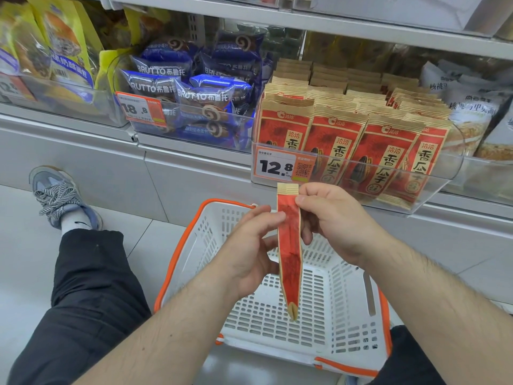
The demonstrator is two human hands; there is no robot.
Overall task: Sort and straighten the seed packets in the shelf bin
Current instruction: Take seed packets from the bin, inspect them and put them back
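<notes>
**One packet up between both hands**

We see a red seed packet (289, 245) held edge-on above the white basket (344, 295), just in front of the shelf bin (449, 168). Our left hand (249, 245) pinches its middle, our right hand (330, 220) pinches near the top. More red packets (333, 140) stand in rows in the bin, behind a 12.8 price tag (283, 166). Blue bread packs (194, 93) sit in the bin to the left.

Both hands hold one seed packet (290, 251) edge-on: left hand (249, 245) pinching its middle, right hand (330, 220) pinching near the top. Below the grip, a white basket (347, 315); beyond it, the packed shelf bin (433, 187).
</notes>
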